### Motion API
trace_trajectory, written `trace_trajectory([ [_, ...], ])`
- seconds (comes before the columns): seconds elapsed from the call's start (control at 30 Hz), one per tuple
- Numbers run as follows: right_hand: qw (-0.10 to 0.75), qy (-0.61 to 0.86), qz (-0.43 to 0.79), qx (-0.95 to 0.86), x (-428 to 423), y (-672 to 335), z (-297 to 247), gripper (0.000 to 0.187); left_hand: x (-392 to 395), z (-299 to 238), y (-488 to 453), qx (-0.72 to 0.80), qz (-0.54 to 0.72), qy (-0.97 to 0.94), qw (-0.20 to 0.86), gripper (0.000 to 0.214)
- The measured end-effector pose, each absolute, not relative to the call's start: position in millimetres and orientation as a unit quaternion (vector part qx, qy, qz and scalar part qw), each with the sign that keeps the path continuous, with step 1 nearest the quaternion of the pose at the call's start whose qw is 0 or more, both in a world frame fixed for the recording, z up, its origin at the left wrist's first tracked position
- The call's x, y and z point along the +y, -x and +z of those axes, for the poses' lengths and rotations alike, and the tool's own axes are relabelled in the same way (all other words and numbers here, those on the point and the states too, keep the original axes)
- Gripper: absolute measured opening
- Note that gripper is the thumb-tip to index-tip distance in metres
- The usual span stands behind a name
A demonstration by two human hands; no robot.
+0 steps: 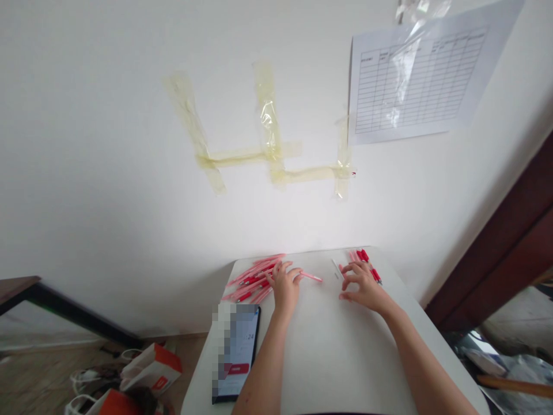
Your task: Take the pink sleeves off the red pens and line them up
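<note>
My left hand (286, 290) is closed at the fingertips on a pink pen barrel (311, 277), which points right across the white table (328, 351). Beside and partly behind that hand lies a loose pile of pink and red pen parts (250, 281). My right hand (363, 286) hovers low over the table's right side with its fingers curved and apart. Near its fingertips are a thin white stick (336, 267), perhaps a refill, and a tiny grey piece (336, 276) too small to name. Just beyond the right hand, red-gripped pens (363, 255) lie in a group, partly hidden.
A phone (242, 357) lies at the table's left edge, its screen partly pixelated. The white wall (129, 144) meets the far edge, carrying yellowed tape (268, 127) and a printed sheet (419, 80). Orange-and-white bags (151, 369) stand on the floor at left.
</note>
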State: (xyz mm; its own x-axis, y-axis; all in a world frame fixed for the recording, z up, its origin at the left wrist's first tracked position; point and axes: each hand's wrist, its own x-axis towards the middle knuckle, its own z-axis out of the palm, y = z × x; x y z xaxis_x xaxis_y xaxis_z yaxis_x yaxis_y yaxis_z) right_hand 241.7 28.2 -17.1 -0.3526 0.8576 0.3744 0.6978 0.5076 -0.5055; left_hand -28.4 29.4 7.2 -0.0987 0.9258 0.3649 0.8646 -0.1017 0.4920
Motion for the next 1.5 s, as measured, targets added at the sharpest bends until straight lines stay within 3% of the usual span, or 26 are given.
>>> trace_trajectory([
  [0.27,0.272,0.476,0.143,-0.824,22.3,-241.1,-8.4,0.008,29.8,6.9,28.2,0.670,0.315,-0.671,0.046,0.017],
  [0.7,0.382,0.520,-0.001,-0.764,38.4,-209.4,-30.3,0.016,28.9,6.5,27.0,0.665,0.323,-0.672,0.033,0.015],
  [1.17,0.354,0.562,-0.036,-0.747,42.3,-197.4,-34.9,0.014,29.3,8.9,26.8,0.673,0.327,-0.662,0.034,0.018],
  [1.5,0.401,0.559,-0.023,-0.725,41.5,-200.9,-34.8,0.022,29.3,11.8,28.4,0.675,0.340,-0.654,0.041,0.019],
])
